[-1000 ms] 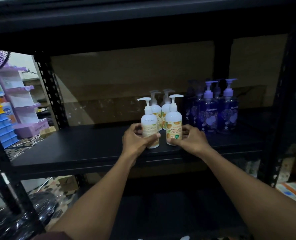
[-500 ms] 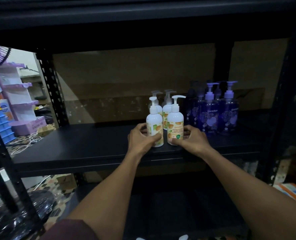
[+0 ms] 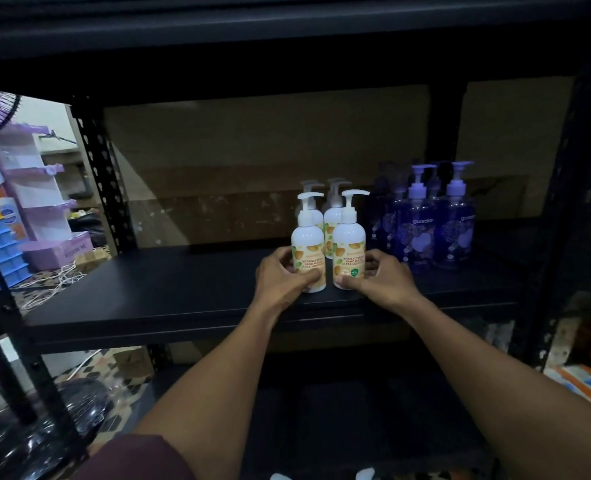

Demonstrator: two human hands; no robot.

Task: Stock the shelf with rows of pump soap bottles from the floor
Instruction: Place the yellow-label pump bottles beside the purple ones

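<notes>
Gripping two white pump bottles on the black shelf (image 3: 169,292) — left hand (image 3: 280,277) wraps the left bottle (image 3: 307,244), right hand (image 3: 380,277) the right bottle (image 3: 348,245); purple bottles (image 3: 422,233) just beside.

One wide-angle camera, worn on the person's head, faces forward and slightly down into a dark shelf (image 3: 183,299), close enough that both forearms rise from the bottom edge to mid-frame. At the centre of view the left hand (image 3: 280,278) grips the left white bottle (image 3: 308,244) and the right hand (image 3: 380,277) grips the right white bottle (image 3: 348,240). Purple bottles (image 3: 422,237) stand just right of the grip; a lilac rack (image 3: 38,188) shows in a lit room well to its left. The upper board (image 3: 287,29) spans the frame above it.
</notes>
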